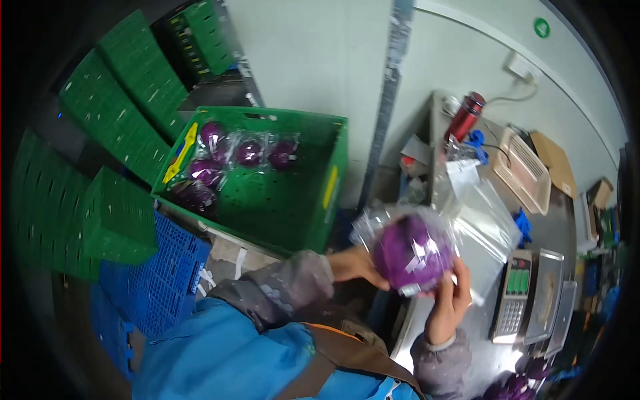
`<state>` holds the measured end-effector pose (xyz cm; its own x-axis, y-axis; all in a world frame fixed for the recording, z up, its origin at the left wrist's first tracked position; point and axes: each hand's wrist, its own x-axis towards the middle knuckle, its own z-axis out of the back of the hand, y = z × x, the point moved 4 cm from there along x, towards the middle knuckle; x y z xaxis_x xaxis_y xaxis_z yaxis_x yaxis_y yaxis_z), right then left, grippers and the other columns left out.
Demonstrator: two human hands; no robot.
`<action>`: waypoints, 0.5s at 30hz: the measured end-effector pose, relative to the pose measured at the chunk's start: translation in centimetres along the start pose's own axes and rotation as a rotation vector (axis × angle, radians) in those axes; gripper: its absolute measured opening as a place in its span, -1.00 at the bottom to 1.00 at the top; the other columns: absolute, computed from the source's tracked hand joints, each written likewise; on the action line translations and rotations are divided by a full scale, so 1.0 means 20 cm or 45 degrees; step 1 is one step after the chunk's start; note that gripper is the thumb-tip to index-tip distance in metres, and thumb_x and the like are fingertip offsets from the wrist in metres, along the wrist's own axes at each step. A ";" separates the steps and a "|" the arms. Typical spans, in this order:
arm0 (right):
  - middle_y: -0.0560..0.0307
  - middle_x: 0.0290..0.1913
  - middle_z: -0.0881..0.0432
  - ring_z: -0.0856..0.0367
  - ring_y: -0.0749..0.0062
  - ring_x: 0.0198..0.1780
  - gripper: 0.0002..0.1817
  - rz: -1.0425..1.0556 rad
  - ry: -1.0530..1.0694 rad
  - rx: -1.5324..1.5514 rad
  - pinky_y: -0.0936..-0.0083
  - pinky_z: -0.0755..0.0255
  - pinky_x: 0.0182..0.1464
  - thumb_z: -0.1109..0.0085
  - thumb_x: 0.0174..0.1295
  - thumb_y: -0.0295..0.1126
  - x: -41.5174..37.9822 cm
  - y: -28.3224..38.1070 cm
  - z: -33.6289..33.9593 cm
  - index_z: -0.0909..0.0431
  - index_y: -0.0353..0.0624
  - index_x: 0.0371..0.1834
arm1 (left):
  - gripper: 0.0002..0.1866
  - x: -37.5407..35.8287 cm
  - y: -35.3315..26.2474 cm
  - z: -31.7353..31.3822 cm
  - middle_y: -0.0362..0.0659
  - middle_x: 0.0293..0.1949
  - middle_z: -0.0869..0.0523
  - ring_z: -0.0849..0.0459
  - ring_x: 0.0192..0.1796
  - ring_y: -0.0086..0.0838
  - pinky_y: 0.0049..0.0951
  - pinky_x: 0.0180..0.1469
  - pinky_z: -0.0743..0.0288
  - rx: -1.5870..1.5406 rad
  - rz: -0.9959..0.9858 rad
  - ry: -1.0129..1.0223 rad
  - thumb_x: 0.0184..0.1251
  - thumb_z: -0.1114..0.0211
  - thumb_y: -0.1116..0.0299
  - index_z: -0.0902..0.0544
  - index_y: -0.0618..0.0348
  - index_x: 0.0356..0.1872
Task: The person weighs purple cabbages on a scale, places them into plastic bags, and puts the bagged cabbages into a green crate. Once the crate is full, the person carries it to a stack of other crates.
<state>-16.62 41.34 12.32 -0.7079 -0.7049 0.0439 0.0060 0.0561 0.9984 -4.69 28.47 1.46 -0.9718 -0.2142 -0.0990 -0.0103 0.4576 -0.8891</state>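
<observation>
A purple cabbage (412, 253) in clear plastic wrap is held up between both hands, over the near edge of the steel table. My left hand (360, 265) grips its left side, with the fingers partly hidden behind it. On the right and lower side, my right hand (451, 301) has its fingers curled against the wrapped cabbage. Loose plastic film sticks out at the top of it. To the left stands a green crate (339, 175), where several wrapped purple cabbages lie along the far and left sides.
On the steel table (427, 333) are clear plastic bags (490, 223), a weighing scale (512, 297), a beige basket (523, 167) and a red flask (465, 117). More cabbages (517, 387) lie at the lower right. Green crates (110, 110) and a blue plastic pallet (157, 280) stand at left.
</observation>
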 end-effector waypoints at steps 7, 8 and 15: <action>0.07 -0.07 -0.42 -0.49 0.41 -0.16 -0.32 0.144 0.825 -0.181 0.56 -0.41 -0.09 -0.34 0.06 -0.32 0.31 -0.22 -1.15 -0.22 -0.35 0.19 | -0.20 -0.77 -0.60 0.82 -0.07 0.15 -0.41 -0.45 0.15 -0.36 -0.34 0.16 -0.39 -0.231 -0.233 -0.757 0.07 -0.38 0.30 -0.12 0.20 0.30; 0.03 -0.05 -0.44 -0.49 0.40 -0.15 -0.23 -0.476 0.971 0.241 0.53 -0.41 -0.08 -0.40 0.00 -0.29 0.27 -0.33 -1.35 -0.16 -0.38 0.20 | -0.18 -0.87 -0.67 0.90 -0.05 0.17 -0.40 -0.45 0.16 -0.33 -0.33 0.17 -0.38 -0.127 -0.108 -0.877 0.08 -0.38 0.28 -0.09 0.21 0.31; 0.04 0.01 -0.46 -0.47 0.27 0.02 -0.44 -1.143 0.696 0.410 0.29 -0.41 0.04 -0.34 0.05 -0.30 0.08 -0.93 -2.00 -0.31 -0.29 0.06 | -0.15 -1.09 -0.62 1.51 -0.07 0.15 -0.40 -0.40 0.19 -0.34 -0.34 0.26 -0.25 0.491 0.313 -0.879 0.02 -0.42 0.13 -0.14 0.23 0.27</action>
<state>10.46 10.83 -4.85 0.0465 -0.7951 -0.6047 -0.5958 -0.5080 0.6221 23.70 1.36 1.18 -0.5712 -0.6860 -0.4508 0.3870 0.2593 -0.8849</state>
